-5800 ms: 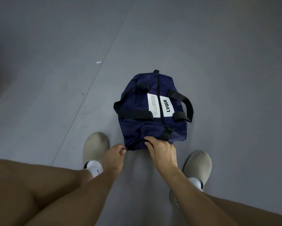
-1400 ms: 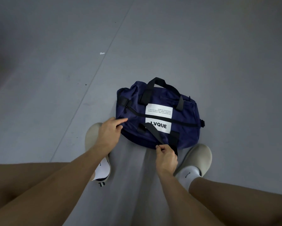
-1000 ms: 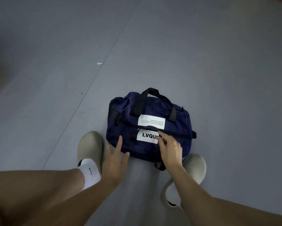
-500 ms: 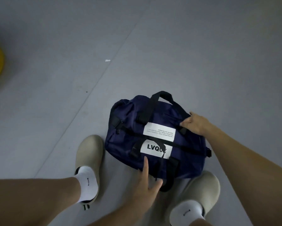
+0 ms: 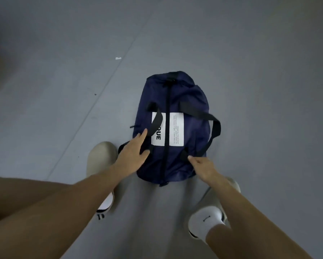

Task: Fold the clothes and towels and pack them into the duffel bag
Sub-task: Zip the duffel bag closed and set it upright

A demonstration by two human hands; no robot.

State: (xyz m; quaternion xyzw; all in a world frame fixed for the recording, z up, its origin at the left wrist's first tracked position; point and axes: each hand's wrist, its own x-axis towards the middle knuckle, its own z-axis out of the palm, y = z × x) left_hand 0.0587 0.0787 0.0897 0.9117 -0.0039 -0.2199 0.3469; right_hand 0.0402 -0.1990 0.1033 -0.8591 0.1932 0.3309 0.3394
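Closest in, both hands work the bag's near end. The left hand [image 5: 132, 156] lies flat at the bag's 8 o'clock, fingers [image 5: 141, 136] straight and spread, gripping nothing, index tip touching the left carry strap [image 5: 157, 122]. The right hand [image 5: 203, 167] sits at 5 o'clock, its fingers tucked in at the foot of the right carry strap [image 5: 201, 114]; whether they pinch the webbing, I cannot tell. The navy duffel bag [image 5: 186, 101] lies on the grey floor [image 5: 250, 71], long axis running 6 to 12, and its zipper [image 5: 167, 109] looks closed along the top. It reads as soft, slouchy nylon, puffed up and probably light, so the shell should sag if taken by the cloth. Best hold, I'd judge, is the two webbing straps together.
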